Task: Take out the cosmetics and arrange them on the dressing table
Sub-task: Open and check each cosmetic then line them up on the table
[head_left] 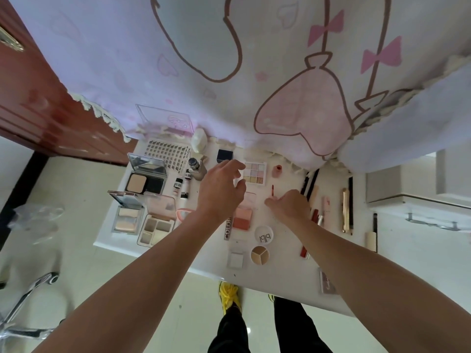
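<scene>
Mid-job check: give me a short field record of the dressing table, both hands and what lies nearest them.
surface: white dressing table, cosmetics spread across it
left hand: fingers loosely curled, holding nothing, above the table beside the nine-pan eyeshadow palette
right hand: seems to pinch a red lip wand
near right hand: blush palette, pink tube
far left of table: lash tray, open powder compact

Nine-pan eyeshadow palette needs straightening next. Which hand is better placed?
Probably left. The left hand is open, fingertips right beside the eyeshadow palette; the right hand sits farther off, fingers curled near the red wand.
</scene>
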